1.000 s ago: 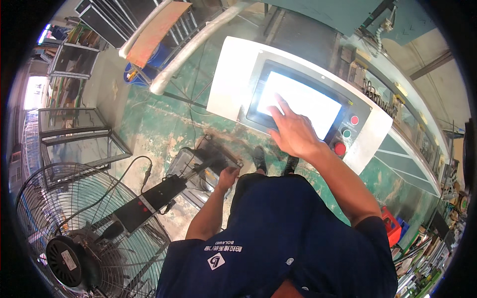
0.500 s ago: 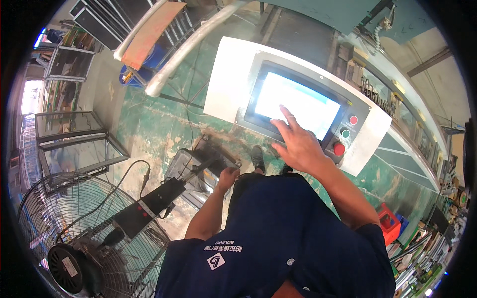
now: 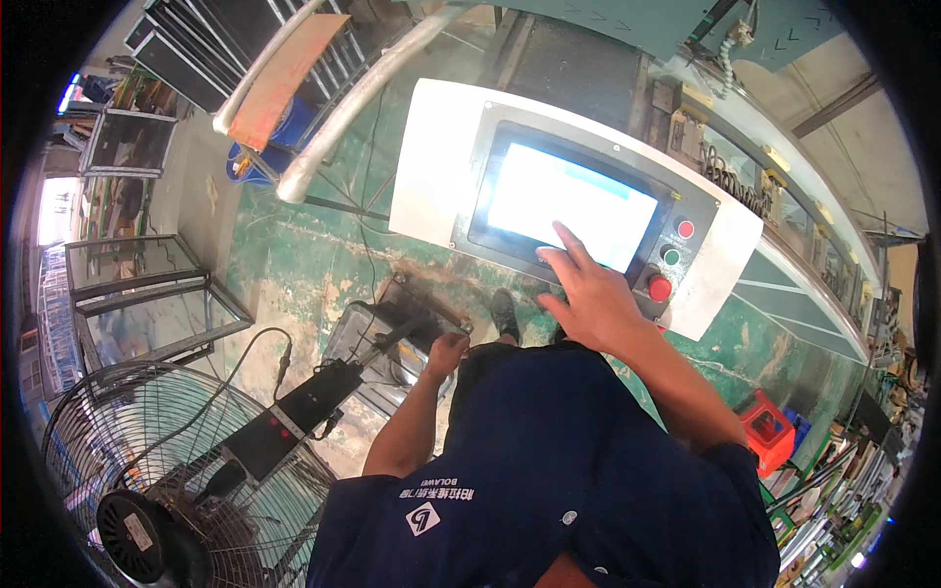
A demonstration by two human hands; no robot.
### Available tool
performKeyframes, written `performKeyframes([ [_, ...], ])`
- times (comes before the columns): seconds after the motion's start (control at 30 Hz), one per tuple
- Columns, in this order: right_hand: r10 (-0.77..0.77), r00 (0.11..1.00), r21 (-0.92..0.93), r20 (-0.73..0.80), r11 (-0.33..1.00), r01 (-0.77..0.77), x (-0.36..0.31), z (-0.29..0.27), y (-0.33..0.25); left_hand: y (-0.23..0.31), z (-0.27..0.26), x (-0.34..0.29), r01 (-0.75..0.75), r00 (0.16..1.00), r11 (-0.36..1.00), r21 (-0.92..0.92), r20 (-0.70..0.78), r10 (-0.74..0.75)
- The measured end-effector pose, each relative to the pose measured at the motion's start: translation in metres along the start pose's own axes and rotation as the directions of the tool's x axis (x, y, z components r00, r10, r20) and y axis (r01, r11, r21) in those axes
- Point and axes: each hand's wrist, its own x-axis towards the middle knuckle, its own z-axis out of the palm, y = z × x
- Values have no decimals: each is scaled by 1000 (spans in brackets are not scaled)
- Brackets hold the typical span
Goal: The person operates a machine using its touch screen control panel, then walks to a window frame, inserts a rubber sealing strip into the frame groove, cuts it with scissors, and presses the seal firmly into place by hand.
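Observation:
My right hand (image 3: 600, 306) is over the lower part of a bright touchscreen (image 3: 564, 201), fingers apart and the index finger stretched toward the glass. Whether the fingertip touches it cannot be told. The screen sits in a white control panel (image 3: 424, 167) with a grey face. To its right are a red button (image 3: 686, 228), a green button (image 3: 671, 256) and a larger red knob (image 3: 659, 287). My left hand (image 3: 448, 354) is low beside my left thigh, its fingers curled closed. Anything inside them is hidden.
A large black fan (image 3: 147, 534) stands at the lower left, its pole and dark base (image 3: 397, 323) near my left arm. A rack (image 3: 294, 181) with padded white bars is beyond it. A red plastic stool or crate (image 3: 767, 431) lies at right, near stacked profiles (image 3: 833, 500).
My right hand has drawn back slightly down and right across the screen, fingers still apart. The whole view has shifted a little. My left hand keeps its place and stays closed.

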Motion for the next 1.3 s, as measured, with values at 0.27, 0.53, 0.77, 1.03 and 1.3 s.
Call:
performKeyframes([
  [0.27, 68, 998, -50, -15, 996, -69, -14, 1, 14, 2, 2, 1, 10, 1000, 999, 54, -5, -10],
  [0.53, -53, 997, -44, -53, 998, 51, 2, 6, 13, 9, 5, 1, -19, 1000, 999, -43, 14, 20],
  [0.77, -68, 996, -28, -57, 997, 66, -4, 11, 12, 4, 2, 1, -12, 999, 998, 68, 35, 9],
  [1.03, 15, 1000, 76, -16, 997, -14, -49, 18, 30, 2, 13, 9, 27, 1000, 998, 56, -8, -26],
  [1.3, 0, 985, 23, -174, 1000, 4, -52, 13, 31, 14, 16, 11, -33, 999, 998, 59, 36, 31],
])
